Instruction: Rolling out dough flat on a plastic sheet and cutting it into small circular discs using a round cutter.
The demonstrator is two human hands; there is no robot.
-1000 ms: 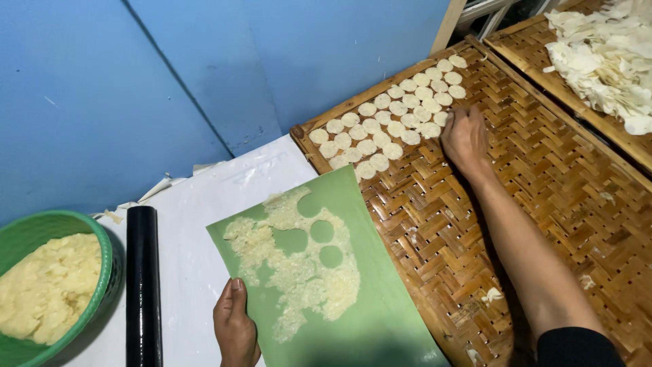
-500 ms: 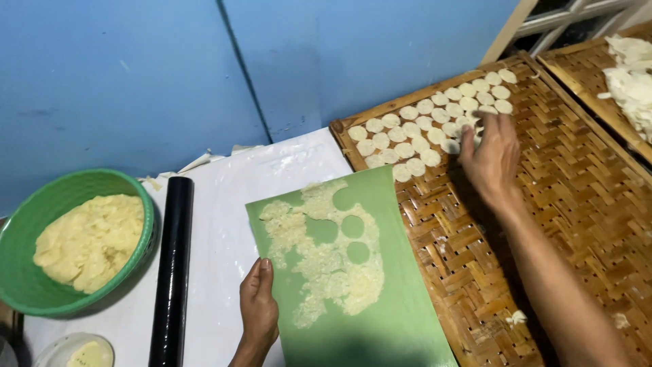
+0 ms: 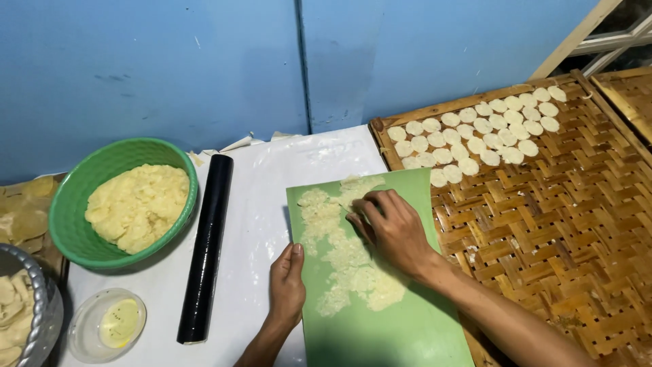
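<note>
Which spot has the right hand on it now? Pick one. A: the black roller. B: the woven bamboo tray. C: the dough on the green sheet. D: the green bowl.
C: the right hand rests fingers-down on the thin dough spread over the green sheet, apart from the woven bamboo tray.

Both hands sit on the mat (image 3: 380, 326): right hand (image 3: 394, 228) on the dough sheet (image 3: 346, 258), left hand (image 3: 286, 285) at its left edge. Left of them lies the roller (image 3: 207, 248), further left the bowl (image 3: 75, 224) with dough in it. Right of the hands, the woven tray (image 3: 564, 224); dough rounds (image 3: 475, 132) lie on its far end.
</note>
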